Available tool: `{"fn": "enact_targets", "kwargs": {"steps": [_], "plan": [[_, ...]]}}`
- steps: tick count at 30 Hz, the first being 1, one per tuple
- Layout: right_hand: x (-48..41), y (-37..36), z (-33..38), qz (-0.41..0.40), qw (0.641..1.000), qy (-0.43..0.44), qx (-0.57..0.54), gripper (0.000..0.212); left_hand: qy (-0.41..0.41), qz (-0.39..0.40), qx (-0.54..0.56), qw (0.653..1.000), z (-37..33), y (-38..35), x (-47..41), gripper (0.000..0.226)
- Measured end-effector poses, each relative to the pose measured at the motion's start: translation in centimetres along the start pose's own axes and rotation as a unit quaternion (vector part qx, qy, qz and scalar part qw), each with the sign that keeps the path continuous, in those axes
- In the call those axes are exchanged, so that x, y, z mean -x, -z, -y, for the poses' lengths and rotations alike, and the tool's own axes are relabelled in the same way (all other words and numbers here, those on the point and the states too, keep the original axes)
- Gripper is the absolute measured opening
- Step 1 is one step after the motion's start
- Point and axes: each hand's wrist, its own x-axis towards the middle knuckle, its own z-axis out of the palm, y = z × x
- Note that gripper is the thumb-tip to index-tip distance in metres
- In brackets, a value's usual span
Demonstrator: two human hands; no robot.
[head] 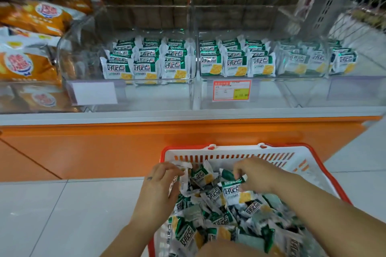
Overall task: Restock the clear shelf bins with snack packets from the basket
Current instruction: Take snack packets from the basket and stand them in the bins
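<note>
Basket heaped, bins part-filled!
Green-and-white snack packets (186,236) lie jumbled in the red-rimmed white basket (236,150) on the floor; above, more stand upright in neat rows toward the back of the clear shelf bins (156,95).

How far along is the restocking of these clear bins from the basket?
Done: the clear bins hold rows of green cracker packets towards the back, but nothing sits in their front parts. In hand: the left hand and right hand each grip packets inside the basket. Left: the basket is piled high with packets, so most of the restocking seems to remain.
</note>
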Motion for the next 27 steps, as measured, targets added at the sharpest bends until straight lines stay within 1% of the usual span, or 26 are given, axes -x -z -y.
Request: {"fn": "enact_targets", "kwargs": {"steps": [2, 3, 5, 7, 9, 10, 13, 16, 18, 20, 21, 23, 25, 26, 27], "plan": [[1.3, 2.2, 1.1, -0.009, 1.000, 0.025, 0.005, 0.028, 0.003, 0.018, 0.042, 0.999, -1.7, 1.3, -1.2, 0.023], [2.0, 3.2, 1.6, -0.012, 0.999, 0.036, 0.007, 0.028, 0.012, 0.054, 0.072, 0.996, -2.8, 2.1, -1.8, 0.023], [3.6, 4.6, 2.6, -0.021, 0.998, 0.053, 0.014, 0.030, 0.038, 0.160, 0.122, 0.979, -5.1, 3.6, -3.0, 0.025], [5.1, 5.5, 3.4, -0.036, 0.997, 0.067, 0.015, 0.031, 0.060, 0.238, 0.158, 0.956, -7.2, 4.4, -3.9, 0.038], [6.4, 6.0, 4.0, -0.059, 0.995, 0.077, 0.005, 0.028, 0.054, 0.267, 0.181, 0.945, -9.0, 4.8, -4.3, 0.044], [7.0, 6.2, 4.2, -0.072, 0.994, 0.081, -0.001, 0.027, 0.048, 0.267, 0.188, 0.944, -9.8, 5.0, -4.5, 0.043], [8.8, 7.6, 4.7, -0.111, 0.989, 0.091, -0.017, 0.021, 0.044, 0.232, 0.235, 0.943, -11.5, 6.4, -5.0, 0.027], [10.8, 10.0, 5.2, -0.171, 0.976, 0.122, -0.057, 0.023, 0.014, 0.179, 0.258, 0.949, -12.6, 9.1, -6.3, 0.027], [11.8, 12.0, 5.8, -0.211, 0.964, 0.142, -0.080, 0.027, 0.021, 0.145, 0.262, 0.954, -13.6, 11.2, -7.6, 0.025], [12.5, 14.1, 6.4, -0.251, 0.952, 0.155, -0.077, 0.024, 0.029, 0.103, 0.275, 0.955, -14.4, 13.1, -9.2, 0.025], [12.7, 15.2, 6.7, -0.277, 0.944, 0.162, -0.079, 0.023, 0.018, 0.076, 0.276, 0.958, -14.7, 13.8, -10.1, 0.026], [12.4, 17.3, 7.0, -0.343, 0.919, 0.170, -0.093, 0.020, -0.011, -0.001, 0.262, 0.965, -14.6, 14.8, -12.2, 0.029], [11.4, 19.1, 6.7, -0.404, 0.890, 0.164, -0.132, 0.017, -0.017, -0.072, 0.223, 0.972, -13.7, 15.3, -14.3, 0.030], [10.4, 19.7, 6.3, -0.425, 0.879, 0.157, -0.148, 0.016, -0.017, -0.084, 0.189, 0.978, -13.0, 15.3, -15.2, 0.033], [9.3, 20.2, 5.9, -0.441, 0.873, 0.145, -0.151, 0.016, -0.016, -0.078, 0.146, 0.986, -12.3, 15.0, -16.0, 0.037]]}}
